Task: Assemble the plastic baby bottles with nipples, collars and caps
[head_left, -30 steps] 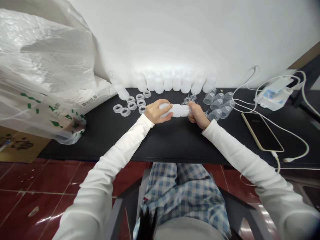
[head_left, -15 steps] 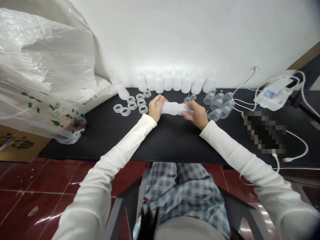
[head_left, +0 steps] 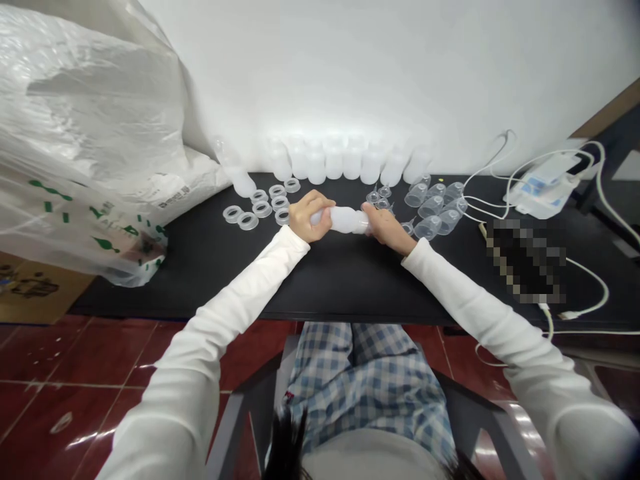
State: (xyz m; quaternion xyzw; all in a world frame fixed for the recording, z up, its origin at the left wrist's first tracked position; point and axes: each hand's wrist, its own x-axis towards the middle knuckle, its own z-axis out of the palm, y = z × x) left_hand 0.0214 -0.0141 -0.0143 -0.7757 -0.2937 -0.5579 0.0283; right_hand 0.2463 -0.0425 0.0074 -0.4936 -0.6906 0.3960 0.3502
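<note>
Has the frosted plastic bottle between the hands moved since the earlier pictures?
Yes, slightly left: its end now sits closer to the clear rings than before, with the frosted plastic bottle held level.

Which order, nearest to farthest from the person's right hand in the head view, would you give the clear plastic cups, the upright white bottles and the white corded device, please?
1. Clear plastic cups: just right of the right hand.
2. Upright white bottles: a row along the wall, ahead.
3. White corded device: far right, at the table's back edge.

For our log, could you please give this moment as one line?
Left hand: grips frosted white plastic bottle | Right hand: its clear end
</note>
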